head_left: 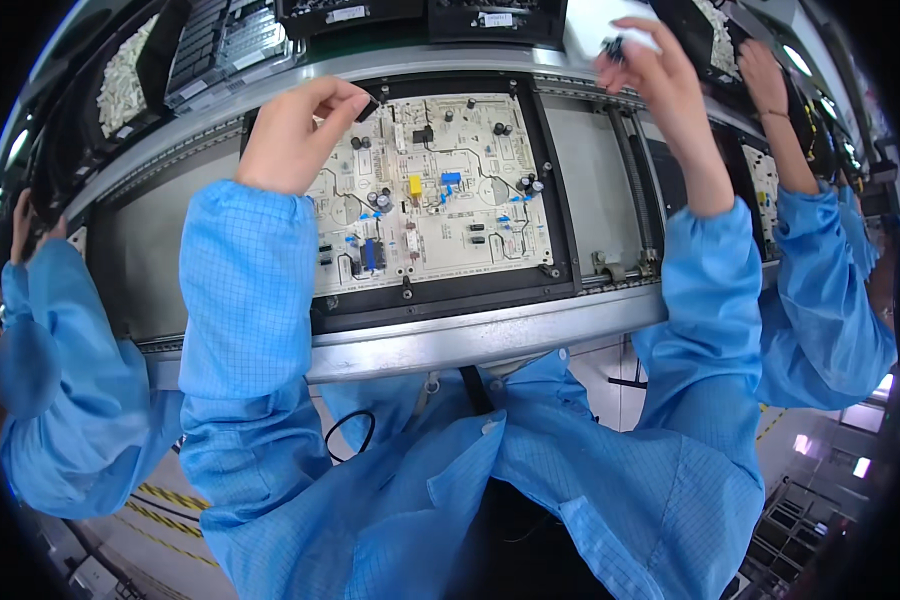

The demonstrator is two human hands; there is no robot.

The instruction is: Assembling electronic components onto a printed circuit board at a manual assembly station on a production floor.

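Single head-worn fisheye view, looking steeply down and forward from close above a circuit board point(430, 190) on a conveyor rail point(470, 335); wearer's chest fills the lower frame. Edges bend.

Conveyor rail point(470, 335): a long silver metal rail that runs left to right and bends with the lens.
Bins point(220, 45): dark trays of small parts stand in a row beyond the conveyor rail, tilted toward the worker.
Floor point(160, 510): grey, below the conveyor rail, with yellow-and-black striped tape at lower left.
Light point(860, 465): bright patches on the floor at lower right, below the rail's right end.
Co-workers: blue sleeves point(40, 400) at both ends of the rail.
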